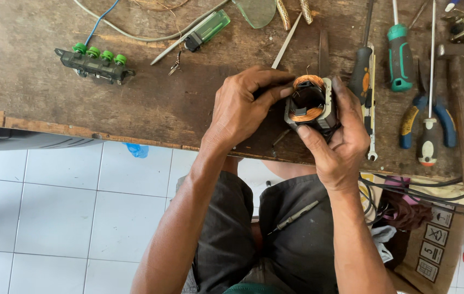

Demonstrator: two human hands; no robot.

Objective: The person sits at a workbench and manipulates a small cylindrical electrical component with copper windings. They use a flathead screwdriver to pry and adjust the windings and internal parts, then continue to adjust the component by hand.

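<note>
A small motor stator (310,104), a grey metal core with copper wire windings, is held just above the worn wooden workbench (150,103). My right hand (339,139) grips it from the right and below. My left hand (243,106) closes on its left side, thumb and forefinger pinching at the winding edge. A thin metal rod (287,40) lies on the bench just behind my left hand.
Screwdrivers (400,54), blue-handled pliers (430,122), a wrench (372,109) and a hammer (463,109) lie right of the stator. A black block with green knobs (94,62) and a green lighter (207,30) lie to the left. A screwdriver bit (296,216) rests on my lap. Cardboard box (433,239) at lower right.
</note>
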